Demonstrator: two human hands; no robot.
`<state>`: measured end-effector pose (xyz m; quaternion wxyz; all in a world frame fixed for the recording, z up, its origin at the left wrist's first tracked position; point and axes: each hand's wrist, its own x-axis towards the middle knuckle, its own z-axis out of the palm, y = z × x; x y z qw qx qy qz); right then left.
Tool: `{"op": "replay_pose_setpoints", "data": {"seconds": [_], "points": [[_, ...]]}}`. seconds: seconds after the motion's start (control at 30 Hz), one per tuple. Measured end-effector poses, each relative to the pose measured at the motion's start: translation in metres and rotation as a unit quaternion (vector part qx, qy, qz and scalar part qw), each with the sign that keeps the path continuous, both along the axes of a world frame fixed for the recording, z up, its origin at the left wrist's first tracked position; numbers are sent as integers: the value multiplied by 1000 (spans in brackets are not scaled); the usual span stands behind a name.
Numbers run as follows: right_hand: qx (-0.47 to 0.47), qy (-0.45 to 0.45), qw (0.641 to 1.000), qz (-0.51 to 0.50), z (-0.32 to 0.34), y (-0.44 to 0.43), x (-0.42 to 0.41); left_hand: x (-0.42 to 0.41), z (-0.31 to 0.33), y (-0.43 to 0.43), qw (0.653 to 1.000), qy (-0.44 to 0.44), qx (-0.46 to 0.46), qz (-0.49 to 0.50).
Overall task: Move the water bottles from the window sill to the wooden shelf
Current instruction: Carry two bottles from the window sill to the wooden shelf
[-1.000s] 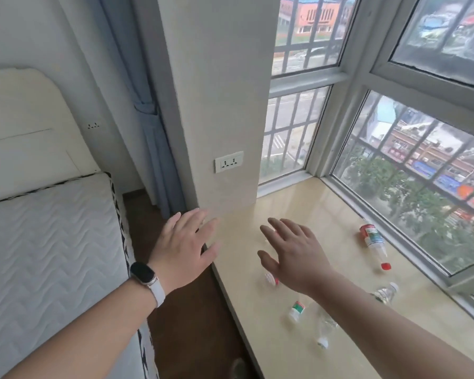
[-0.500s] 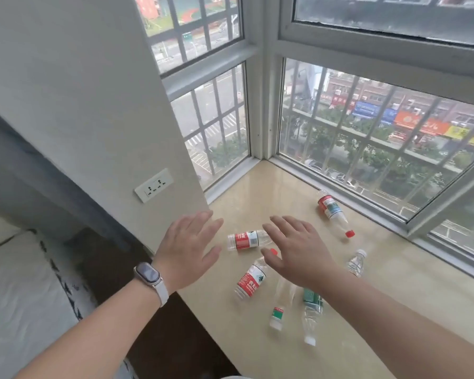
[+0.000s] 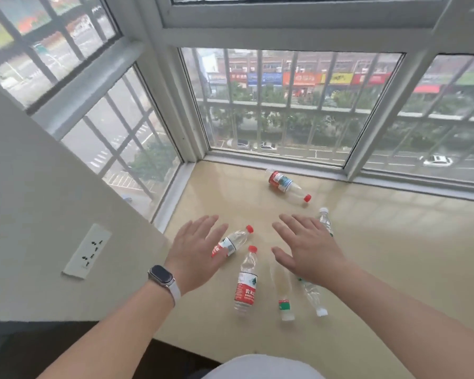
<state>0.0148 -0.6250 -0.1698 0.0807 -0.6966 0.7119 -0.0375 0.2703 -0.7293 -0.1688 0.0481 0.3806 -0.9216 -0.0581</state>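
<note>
1. Head view, change: one second ago the camera faces the wall corner, with a bed and curtain beyond the left hand and only part of the bottle group visible. Now it squares onto the window sill (image 3: 394,255), and six water bottles are in sight, all lying on their sides.
2. Hands: left hand (image 3: 195,253) and right hand (image 3: 309,250) are flat, palms down, fingers straight and spread, holding nothing. This is unchanged from both earlier pictures. They are apart, with bare sill between them.
3. At the left hand: the red-label bottle (image 3: 231,242) lies partly under its thumb side, cap pointing away. Whether they touch, I cannot tell.
4. Between the hands, nearer the person: the second red-label bottle (image 3: 245,283) and, just beside it, the green-label bottle (image 3: 283,294).
5. At the right hand: the clear bottle (image 3: 312,296) runs out from under the wrist, and the white-cap bottle (image 3: 324,220) shows just past the fingertips.
6. Beyond both hands, near the window frame: the far bottle (image 3: 286,186), red cap.
7. Meaning (judgement): the turn toward the sill looks finished, but no bottle is lifted, so the task is at its start. A grasp comes next; the red-label bottle is likeliest for the left hand.
8. The wooden shelf is not in view.
</note>
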Motion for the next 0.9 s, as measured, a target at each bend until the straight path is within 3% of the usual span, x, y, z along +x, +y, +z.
{"op": "replay_pose_setpoints", "data": {"seconds": [0.3, 0.5, 0.63, 0.8, 0.9], "points": [[56, -43, 982, -174, -33, -27, 95, 35, -45, -82, 991, 12, 43, -125], [65, -90, 958, -263, -81, -36, 123, 48, -103, -103, 986, 0, 128, -111], [121, -122, 934, -313, -113, -34, 128, 42, -136, -106, 981, -9, 170, -92], [146, -218, 885, -385, -154, -33, 133, 27, -182, -112, 974, -24, 221, -51], [167, -310, 822, -447, -182, -35, 139, 18, -211, -112, 951, -13, 307, 26]]}}
